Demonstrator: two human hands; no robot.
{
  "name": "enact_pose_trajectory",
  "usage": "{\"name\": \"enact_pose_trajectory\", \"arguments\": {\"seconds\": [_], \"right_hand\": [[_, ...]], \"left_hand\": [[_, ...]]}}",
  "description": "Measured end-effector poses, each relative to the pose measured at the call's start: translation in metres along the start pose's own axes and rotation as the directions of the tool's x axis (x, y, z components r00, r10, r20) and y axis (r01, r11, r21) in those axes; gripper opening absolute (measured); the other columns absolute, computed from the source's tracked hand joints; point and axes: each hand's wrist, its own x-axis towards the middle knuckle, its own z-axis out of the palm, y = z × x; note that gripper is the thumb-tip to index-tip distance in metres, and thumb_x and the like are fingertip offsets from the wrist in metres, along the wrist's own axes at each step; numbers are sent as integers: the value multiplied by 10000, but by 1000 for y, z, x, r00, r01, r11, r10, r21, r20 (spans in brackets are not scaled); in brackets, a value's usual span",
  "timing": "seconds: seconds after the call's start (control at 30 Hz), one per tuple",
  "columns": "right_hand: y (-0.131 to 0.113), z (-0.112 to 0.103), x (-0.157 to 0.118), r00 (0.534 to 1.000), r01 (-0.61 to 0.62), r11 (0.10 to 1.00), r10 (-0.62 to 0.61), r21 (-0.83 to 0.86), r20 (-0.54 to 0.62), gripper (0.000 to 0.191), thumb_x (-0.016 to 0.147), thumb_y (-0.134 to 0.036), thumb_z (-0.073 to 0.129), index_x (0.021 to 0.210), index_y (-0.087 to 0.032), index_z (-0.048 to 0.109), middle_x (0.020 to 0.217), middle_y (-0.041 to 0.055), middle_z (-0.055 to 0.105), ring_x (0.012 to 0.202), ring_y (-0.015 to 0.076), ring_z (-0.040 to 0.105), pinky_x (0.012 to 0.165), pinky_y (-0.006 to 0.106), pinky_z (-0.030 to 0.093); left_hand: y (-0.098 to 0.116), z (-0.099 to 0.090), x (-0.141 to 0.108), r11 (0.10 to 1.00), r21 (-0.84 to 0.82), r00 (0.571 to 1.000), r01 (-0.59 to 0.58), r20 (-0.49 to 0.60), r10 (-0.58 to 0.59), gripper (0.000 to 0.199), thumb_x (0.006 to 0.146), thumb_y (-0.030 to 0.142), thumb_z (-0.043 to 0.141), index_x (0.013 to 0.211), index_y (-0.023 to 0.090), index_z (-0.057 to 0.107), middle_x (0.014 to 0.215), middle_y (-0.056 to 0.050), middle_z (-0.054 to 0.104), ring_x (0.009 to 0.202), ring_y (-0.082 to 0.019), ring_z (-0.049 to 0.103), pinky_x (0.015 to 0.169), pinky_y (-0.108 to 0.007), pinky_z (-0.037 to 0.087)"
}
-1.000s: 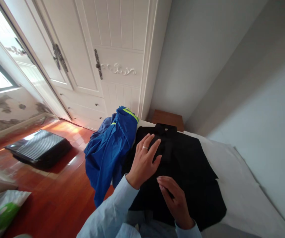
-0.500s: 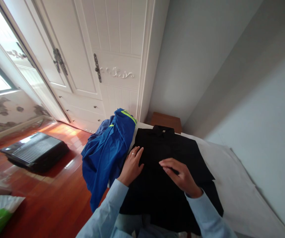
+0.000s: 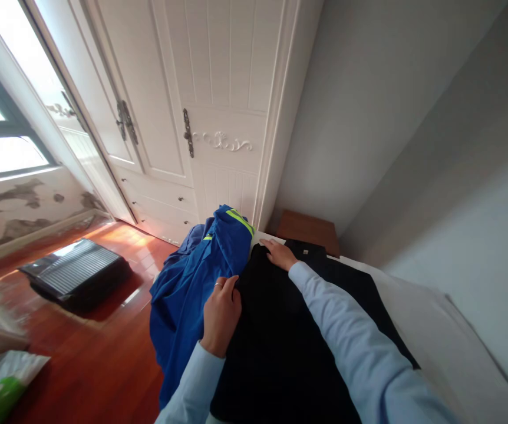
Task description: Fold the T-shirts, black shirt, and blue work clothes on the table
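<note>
A black collared shirt (image 3: 289,330) lies spread on a white-covered surface, its collar at the far end. At the shirt's left edge my left hand (image 3: 222,315) is closed, thumb and fingers pinching the fabric. My right hand (image 3: 280,254) reaches across to the far left shoulder, left of the collar, with its fingertips closed on the cloth there. Against the shirt's left side a blue garment (image 3: 196,300) with yellow-green stripes lies bunched and hangs over the edge. My right sleeve hides part of the shirt's middle.
A white wardrobe (image 3: 231,76) stands ahead, with a brown wooden piece (image 3: 309,228) beside it. The white cover (image 3: 439,330) extends right to the grey wall. A black ribbed suitcase (image 3: 75,274) lies on the red wooden floor (image 3: 99,359); a white-and-green bag (image 3: 10,380) is at lower left.
My right hand has moved from above the shirt's middle to its far left shoulder. My left hand has gone from resting flat to gripping the left edge. The view has shifted slightly.
</note>
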Motion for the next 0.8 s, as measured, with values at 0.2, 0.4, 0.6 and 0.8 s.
{"name": "enact_pose_trajectory", "arguments": {"seconds": [0.2,0.4,0.6,0.8], "right_hand": [[-9,5,30,996,73,987,-64,-145,68,277,958,-144,512,1000,-172,785,1048,126,735,1043,236,638,951,292,443],[-16,5,29,997,-46,985,35,-168,-64,465,967,-104,377,1335,-161,656,1228,143,708,1133,245,636,979,325,468],[-30,-22,-16,985,105,994,-110,-40,-130,423,940,-91,456,1300,-152,668,1264,124,696,1167,237,622,1053,355,462],[-30,-33,-109,966,242,964,-250,-108,-64,324,946,-134,533,1229,-146,690,1278,152,670,1167,277,614,1014,440,502]], "left_hand": [[0,-10,-9,991,85,964,101,237,-119,293,936,111,511,1092,234,726,1042,-43,765,924,-208,736,784,-288,530],[2,-25,-12,969,185,937,162,280,-210,314,1023,287,450,1221,247,691,936,-56,789,826,-236,754,680,-303,513],[23,-10,-23,966,-81,964,-244,89,251,370,1021,321,442,1317,204,631,1046,-106,759,895,-232,722,796,-358,564],[58,22,-22,817,-165,741,-553,350,573,446,906,342,689,1326,207,616,1398,-142,620,1414,-337,459,1135,-548,417]]}}
